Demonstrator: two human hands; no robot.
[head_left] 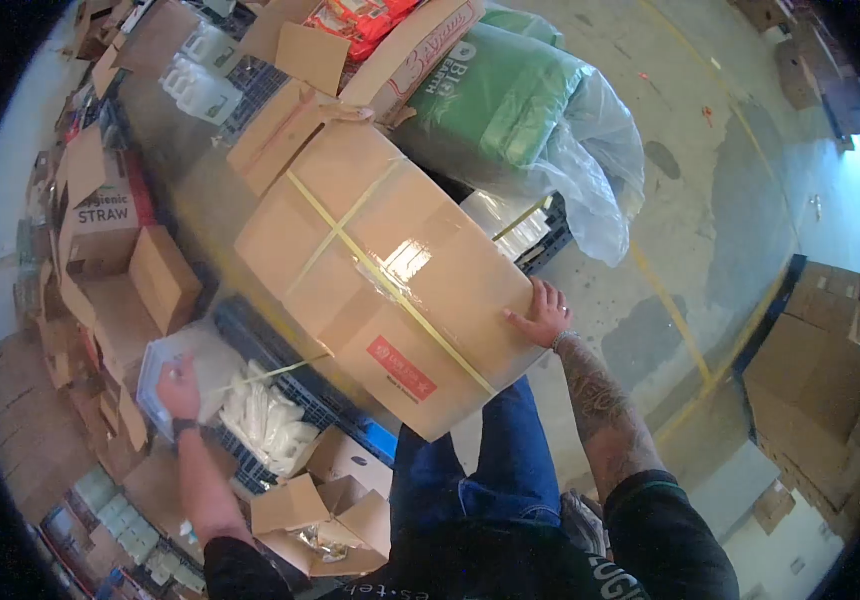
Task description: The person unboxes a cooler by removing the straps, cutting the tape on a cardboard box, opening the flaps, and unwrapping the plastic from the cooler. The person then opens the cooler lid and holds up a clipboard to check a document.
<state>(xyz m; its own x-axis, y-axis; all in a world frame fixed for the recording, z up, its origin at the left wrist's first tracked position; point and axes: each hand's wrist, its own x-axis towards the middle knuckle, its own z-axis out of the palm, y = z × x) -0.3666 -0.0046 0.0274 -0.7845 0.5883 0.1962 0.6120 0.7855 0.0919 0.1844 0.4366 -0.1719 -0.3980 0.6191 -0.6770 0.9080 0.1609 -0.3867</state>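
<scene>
A large brown cardboard box (pixel 350 235) with yellow straps and a red label lies tilted in front of my legs. My right hand (pixel 542 315) grips its right edge, thumb on the upper face and fingers along the side. Off to the left, my left hand (pixel 180 388) is closed on a translucent plastic container (pixel 153 375) with a pale rim; its fingertips are partly blurred. Beside that container lie white plastic-wrapped packs (pixel 268 420) on a dark blue pallet (pixel 260 335).
A green plastic-wrapped bale (pixel 510 95) and clear-wrapped packs (pixel 510 222) are behind the box. Open cartons (pixel 325 515) stand near my left leg. A straw carton (pixel 100 225) and white jugs (pixel 200 75) line the left. Flattened cardboard (pixel 810 350) lies right.
</scene>
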